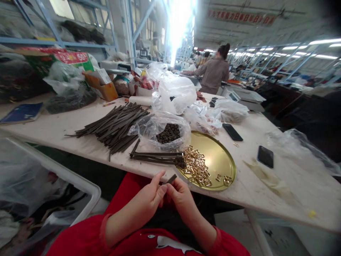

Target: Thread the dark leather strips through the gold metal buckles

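A short end of dark strap [172, 179] sticks up between my two hands, just off the table's front edge. My left hand [153, 193] is closed, its thumb pressed on the strap and one finger stretched out. My right hand [180, 193] pinches the same strap beside it; the rest of the strap is hidden. In front of them, several straps with buckles fitted [160, 157] lie with their buckled ends over a round gold tray [217, 153]. Small gold buckles [195, 165] are heaped on the tray's left part.
A pile of dark straps [114, 126] lies on the left of the table. Behind the tray is an open plastic bag of small dark pieces [168, 134]. Two phones [232, 132] lie at right. A white bin [87, 190] stands at lower left. Another person [214, 73] stands further back.
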A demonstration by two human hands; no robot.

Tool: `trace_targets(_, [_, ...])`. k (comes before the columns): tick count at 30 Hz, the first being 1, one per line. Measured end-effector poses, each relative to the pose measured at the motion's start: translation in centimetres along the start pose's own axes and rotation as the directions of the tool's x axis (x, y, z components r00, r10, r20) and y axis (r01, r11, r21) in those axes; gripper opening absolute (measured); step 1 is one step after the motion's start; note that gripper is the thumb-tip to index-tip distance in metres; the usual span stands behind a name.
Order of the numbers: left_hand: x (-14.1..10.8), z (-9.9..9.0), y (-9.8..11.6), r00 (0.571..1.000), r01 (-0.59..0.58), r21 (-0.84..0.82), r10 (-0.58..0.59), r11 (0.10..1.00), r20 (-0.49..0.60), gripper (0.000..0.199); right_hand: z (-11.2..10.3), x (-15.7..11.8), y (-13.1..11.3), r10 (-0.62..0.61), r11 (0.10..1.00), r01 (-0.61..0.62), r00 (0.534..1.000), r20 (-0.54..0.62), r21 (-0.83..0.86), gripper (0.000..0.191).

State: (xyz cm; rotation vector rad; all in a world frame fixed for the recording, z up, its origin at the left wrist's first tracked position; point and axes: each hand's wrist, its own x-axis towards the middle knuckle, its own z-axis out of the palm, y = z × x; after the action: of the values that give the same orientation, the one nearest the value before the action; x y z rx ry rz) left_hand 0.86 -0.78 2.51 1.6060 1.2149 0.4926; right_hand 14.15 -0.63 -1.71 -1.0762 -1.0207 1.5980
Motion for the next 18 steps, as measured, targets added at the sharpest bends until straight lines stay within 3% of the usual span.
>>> trace_targets(4, [0.2,0.2,0.2,0.996,-0.085,0.023,0.085,0.996,0.012,0.041,-0.3,-0.7,-0.3,-0.048,0.998,0.05,0.997,0.053,-0.028,0.041])
trace_targets(8, [0.7,-0.4,0.0,0.996,-0.067,0.044,0.069,0.997,-0.052,0.025,-4.2,-0.2,-1.4,-0.124,0.941,0.128,0.992,0.033,-0.313,0.044])
trace_targets(10, [1.3,-0.5,-0.5,0.997,-0.012,0.017,0.013,1.0,-0.073,0.025,-7.3,1.0,-2.3,-0.198,0.809,0.141,0.979,-0.038,-0.57,0.032])
trace_targets(13, [2.4,0.0,-1.2,0.997,0.078,-0.079,-0.077,0.994,0.008,0.025,-11.4,3.9,-3.6,-0.313,0.429,0.021,0.941,-0.126,-0.903,0.02])
trace_targets(15, [3.3,0.4,-1.7,0.993,0.107,-0.129,-0.099,0.986,0.069,0.024,-13.0,6.1,-4.0,-0.321,0.323,-0.027,0.937,-0.137,-0.946,0.015])
trace_targets(18, [4.4,0.7,-2.3,0.987,0.126,-0.171,-0.106,0.977,0.124,0.027,-13.9,8.9,-4.1,-0.278,0.248,-0.042,0.954,-0.113,-0.968,0.012])
